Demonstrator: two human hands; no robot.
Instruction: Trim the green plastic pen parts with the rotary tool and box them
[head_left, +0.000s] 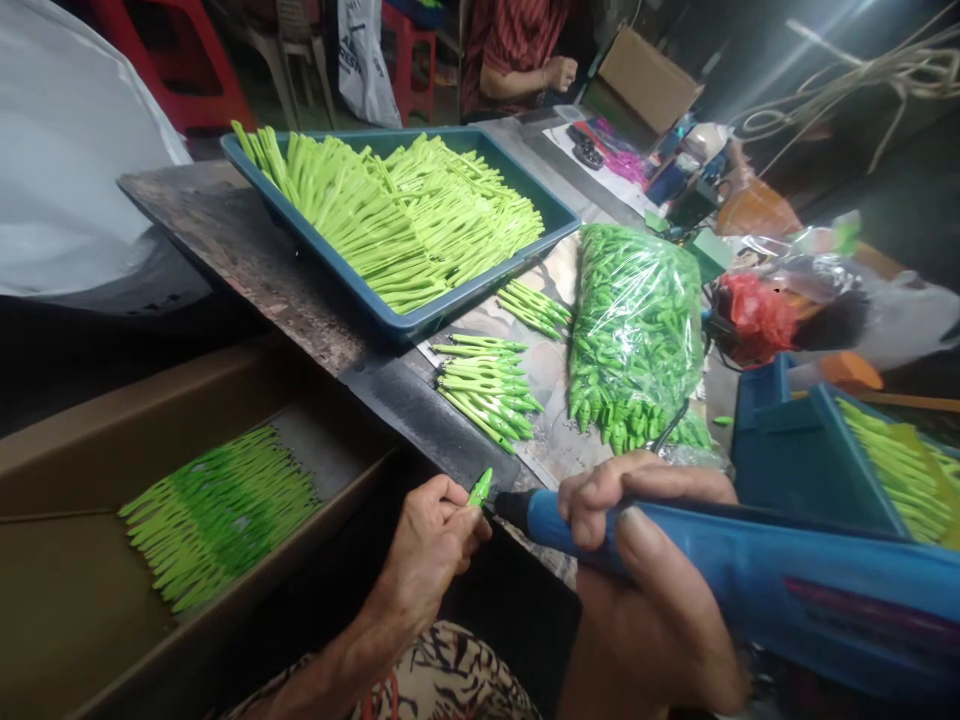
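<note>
My left hand (pixel 424 540) pinches a small green plastic piece (pixel 481 486) at the table's near edge; part of it is hidden by my fingers. Wrapped around a blue electric screwdriver (pixel 765 570) is my right hand (pixel 660 600). The black tip of the screwdriver points left and meets the green piece, or comes very close to it; which one I cannot tell. Just beyond my hands lies a row of light green plastic sticks (pixel 487 385) with darker green ends. Behind the screwdriver stands a clear bag (pixel 637 320) full of green plastic parts.
A blue tray (pixel 409 322) heaped with light green sticks stands on the table. At lower left, a cardboard box (pixel 75 590) holds rows of green pieces (pixel 225 510). A blue bin (pixel 810 450) is at right. Across the table sits a person in a red top (pixel 517 50).
</note>
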